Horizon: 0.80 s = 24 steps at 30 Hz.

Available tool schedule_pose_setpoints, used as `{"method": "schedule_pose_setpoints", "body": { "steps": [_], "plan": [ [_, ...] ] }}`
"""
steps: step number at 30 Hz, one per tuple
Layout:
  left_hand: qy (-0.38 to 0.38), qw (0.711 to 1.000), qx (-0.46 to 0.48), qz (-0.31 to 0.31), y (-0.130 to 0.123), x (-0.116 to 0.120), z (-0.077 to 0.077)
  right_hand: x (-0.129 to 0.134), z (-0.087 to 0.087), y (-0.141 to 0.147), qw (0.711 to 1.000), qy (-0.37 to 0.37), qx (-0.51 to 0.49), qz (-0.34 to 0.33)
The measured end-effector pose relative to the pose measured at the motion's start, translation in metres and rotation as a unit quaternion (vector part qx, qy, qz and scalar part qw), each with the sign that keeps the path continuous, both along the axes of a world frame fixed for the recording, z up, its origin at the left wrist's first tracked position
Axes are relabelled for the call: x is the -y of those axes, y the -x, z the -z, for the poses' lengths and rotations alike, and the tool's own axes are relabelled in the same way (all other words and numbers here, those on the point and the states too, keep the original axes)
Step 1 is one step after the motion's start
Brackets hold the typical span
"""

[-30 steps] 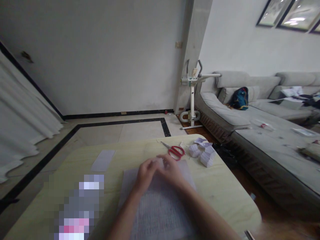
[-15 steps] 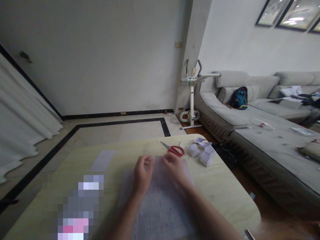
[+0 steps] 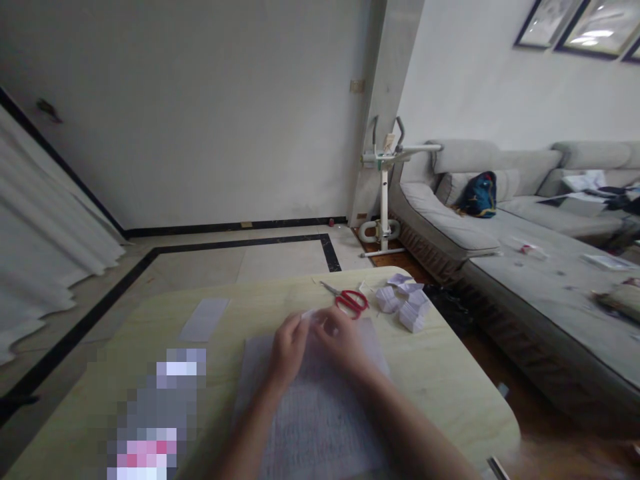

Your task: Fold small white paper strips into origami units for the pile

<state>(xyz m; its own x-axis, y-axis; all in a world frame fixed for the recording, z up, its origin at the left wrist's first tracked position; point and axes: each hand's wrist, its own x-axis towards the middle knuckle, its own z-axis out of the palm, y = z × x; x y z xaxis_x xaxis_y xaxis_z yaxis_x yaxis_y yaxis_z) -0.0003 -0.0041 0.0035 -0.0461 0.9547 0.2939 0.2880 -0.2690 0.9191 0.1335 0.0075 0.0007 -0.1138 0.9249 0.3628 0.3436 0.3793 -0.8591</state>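
My left hand point(image 3: 289, 348) and my right hand point(image 3: 344, 339) are close together, fingers curled in a pinch. A small piece of white paper point(image 3: 309, 314) shows between the fingertips; my fingers cover most of it. Beneath them a large sheet covered in blurred writing or print point(image 3: 320, 420) lies on the table, partly hidden by my forearms. Just beyond the right hand lie red-handled scissors point(image 3: 352, 303), blades pointing to the far left. To their right sit several folded pieces of white paper point(image 3: 413, 312).
The light wooden table point(image 3: 450, 393) has rounded corners. On its left lie a pale paper strip point(image 3: 205, 319) and a pixelated object point(image 3: 155, 407). Past the right edge stands a grey sofa point(image 3: 540, 293) with a blue backpack point(image 3: 480, 195). White exercise equipment point(image 3: 384, 200) stands behind the table.
My right hand has shifted slightly left and down, closer to the left hand. The white paper between the fingertips shows more clearly. The scissors and folded papers stay in place.
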Motion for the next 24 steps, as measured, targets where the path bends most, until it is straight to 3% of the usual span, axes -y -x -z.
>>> {"method": "schedule_pose_setpoints", "body": {
  "steps": [4,7,12,18,24],
  "plan": [
    [0.020,1.000,0.015,0.007,-0.0015,-0.0012,0.0016,-0.0061,0.0027,-0.0048,0.999,-0.003,-0.017,0.046],
    [0.037,0.999,0.023,0.032,-0.0023,-0.0010,0.0014,-0.0082,0.0023,-0.0073,1.000,0.009,-0.018,0.021],
    [0.015,0.999,-0.047,-0.002,0.0021,0.0006,0.0013,-0.0062,-0.0005,-0.0078,0.999,0.022,-0.022,-0.019],
    [-0.008,0.991,-0.135,-0.009,0.0065,0.0002,0.0026,-0.0062,-0.0019,-0.0082,1.000,0.006,-0.011,-0.017],
    [-0.013,0.989,-0.145,-0.006,0.0069,-0.0003,0.0029,-0.0075,0.0004,-0.0089,1.000,-0.004,-0.005,-0.014]
  ]
}}
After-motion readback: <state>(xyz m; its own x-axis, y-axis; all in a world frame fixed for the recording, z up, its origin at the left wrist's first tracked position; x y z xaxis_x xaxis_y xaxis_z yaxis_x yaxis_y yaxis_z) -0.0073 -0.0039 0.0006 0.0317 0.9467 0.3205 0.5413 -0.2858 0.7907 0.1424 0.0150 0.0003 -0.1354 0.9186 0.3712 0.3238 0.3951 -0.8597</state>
